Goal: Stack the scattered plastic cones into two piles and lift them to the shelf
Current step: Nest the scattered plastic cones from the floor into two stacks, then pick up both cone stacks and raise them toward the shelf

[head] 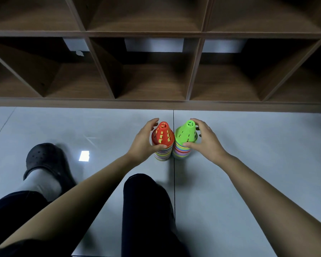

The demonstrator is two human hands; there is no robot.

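On the pale grey tiled floor (248, 145), just in front of the bottom front edge of a dark brown wooden cubby shelf (156, 104), two piles of nested plastic cones stand upright side by side, touching or very nearly so. The red-topped pile (162, 139), whose top cone is red with small slots and whose lower rims show as many-coloured stripes, stands just left of a dark tile seam (173, 115). The green-topped pile (186, 133), capped by a bright green slotted cone over the same striped rims, stands just right of that seam. Both piles rest on the floor, and neither is in the shelf.

The left hand (144, 140) wraps the red-topped pile from its left side. Its thumb presses the near rim of the red cone, while its fingers (154, 121) curve round the far side near the tip. The right hand (207, 140) mirrors it on the green-topped pile, with the thumb at the near rim and the fingers (195, 121) curled behind the tip. Each hand grips its own pile.

Nearer the camera, a knee in dark trousers (146, 201) rests on the floor between the forearms. Towards the floor's left side are a black perforated clog (43, 158) and a grey sock (41, 182). A small bright light reflection (84, 156) lies beside the clog.
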